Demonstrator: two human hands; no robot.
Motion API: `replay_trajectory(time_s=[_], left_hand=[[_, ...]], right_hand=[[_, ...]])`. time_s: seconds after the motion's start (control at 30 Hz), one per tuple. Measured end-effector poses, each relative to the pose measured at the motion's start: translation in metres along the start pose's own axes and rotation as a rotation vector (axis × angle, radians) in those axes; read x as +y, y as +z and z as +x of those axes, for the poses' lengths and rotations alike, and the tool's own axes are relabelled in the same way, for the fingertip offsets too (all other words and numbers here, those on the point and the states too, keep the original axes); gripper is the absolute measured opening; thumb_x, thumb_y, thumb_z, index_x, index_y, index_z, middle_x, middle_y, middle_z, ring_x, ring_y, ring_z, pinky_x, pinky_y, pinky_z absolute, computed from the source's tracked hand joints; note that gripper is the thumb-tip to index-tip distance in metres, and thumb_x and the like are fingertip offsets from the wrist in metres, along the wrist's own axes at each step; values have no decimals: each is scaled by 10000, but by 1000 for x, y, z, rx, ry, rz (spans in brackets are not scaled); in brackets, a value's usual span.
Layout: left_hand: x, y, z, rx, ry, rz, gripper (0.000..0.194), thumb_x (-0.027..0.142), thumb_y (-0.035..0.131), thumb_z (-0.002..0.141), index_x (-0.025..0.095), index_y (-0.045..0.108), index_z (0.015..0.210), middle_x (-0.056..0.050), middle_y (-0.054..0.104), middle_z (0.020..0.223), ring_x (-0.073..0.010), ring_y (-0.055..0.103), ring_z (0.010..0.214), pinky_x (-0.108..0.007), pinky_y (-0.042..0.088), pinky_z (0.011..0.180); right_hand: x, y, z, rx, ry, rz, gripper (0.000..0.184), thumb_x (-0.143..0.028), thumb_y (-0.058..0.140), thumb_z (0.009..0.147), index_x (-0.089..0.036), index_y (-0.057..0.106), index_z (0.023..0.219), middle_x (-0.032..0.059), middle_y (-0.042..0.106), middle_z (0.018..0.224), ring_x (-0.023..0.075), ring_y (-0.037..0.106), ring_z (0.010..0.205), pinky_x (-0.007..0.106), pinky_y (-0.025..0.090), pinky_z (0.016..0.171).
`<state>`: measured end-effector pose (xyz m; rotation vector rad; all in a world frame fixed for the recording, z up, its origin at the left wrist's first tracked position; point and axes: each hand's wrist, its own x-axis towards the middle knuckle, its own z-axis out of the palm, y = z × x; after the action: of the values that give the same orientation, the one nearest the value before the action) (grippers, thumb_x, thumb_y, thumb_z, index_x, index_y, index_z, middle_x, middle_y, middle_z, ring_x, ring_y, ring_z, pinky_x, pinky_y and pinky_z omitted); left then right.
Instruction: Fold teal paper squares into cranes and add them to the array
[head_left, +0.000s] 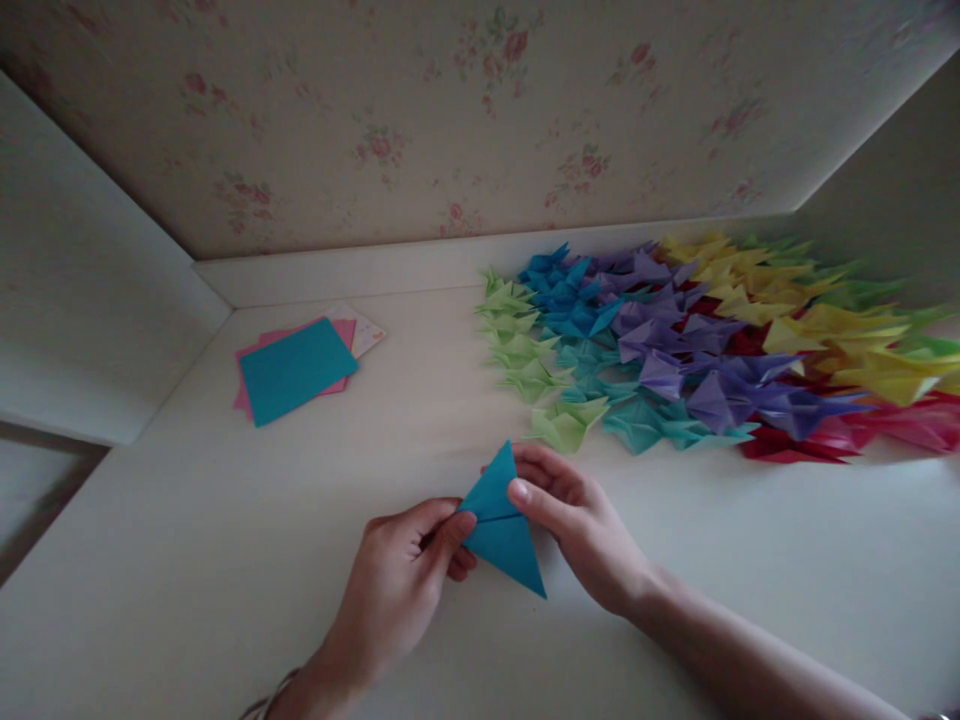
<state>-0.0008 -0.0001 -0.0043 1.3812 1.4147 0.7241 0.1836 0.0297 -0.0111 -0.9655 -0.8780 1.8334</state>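
A blue sheet of origami paper (499, 545), folded into a triangle with a crease line across its middle, is held between both hands just above the white table. My left hand (412, 565) pinches its left corner, thumb on top and fingers underneath. My right hand (574, 520) grips the right side near the top, with the thumb on the front face and the other fingers behind, partly hidden by the paper. One point of the triangle sticks up between the hands, and another points down to the lower right.
Rows of folded paper cranes (660, 340) in green, blue, purple, yellow and red fill the table's back right. A stack of square paper (300, 370), blue over pink, lies at the back left. A floral-papered wall (420, 130) rises behind the white tabletop (225, 580).
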Motion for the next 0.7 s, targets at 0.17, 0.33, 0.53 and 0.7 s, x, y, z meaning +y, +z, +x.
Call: replay_trajectory(time_s=[0.17, 0.33, 0.53, 0.7], left_hand=[[-2, -6, -1, 77, -12, -85, 290, 438, 564, 927, 197, 715, 867, 7, 702, 617, -151, 659, 583, -204, 530, 565], [-3, -6, -1, 127, -4, -134, 282, 418, 551, 940, 188, 673, 1048, 20, 683, 637, -152, 643, 587, -223, 529, 561], [1, -5, 1, 147, -7, -40, 287, 436, 487, 963, 195, 642, 981, 19, 668, 651, -153, 639, 577, -231, 504, 564], [-2, -3, 1, 261, 88, 187, 303, 432, 437, 978, 205, 582, 839, 57, 500, 573, -121, 485, 495, -212, 368, 474]], right_hand=[[-1, 4, -6, -179, 173, -249, 350, -485, 708, 812, -136, 708, 830, 30, 678, 732, 140, 591, 648, 243, 456, 611], [-3, 2, -7, -120, 167, -362, 398, -504, 626, 866, -130, 690, 745, 42, 672, 698, 127, 557, 598, 225, 413, 553], [-2, 0, -10, -143, 48, -564, 397, -439, 547, 927, -149, 621, 665, -12, 536, 605, 98, 412, 534, 229, 300, 492], [3, 3, -15, -218, -132, -851, 466, -331, 528, 938, -183, 385, 520, -64, 256, 531, 82, 227, 497, 251, 183, 452]])
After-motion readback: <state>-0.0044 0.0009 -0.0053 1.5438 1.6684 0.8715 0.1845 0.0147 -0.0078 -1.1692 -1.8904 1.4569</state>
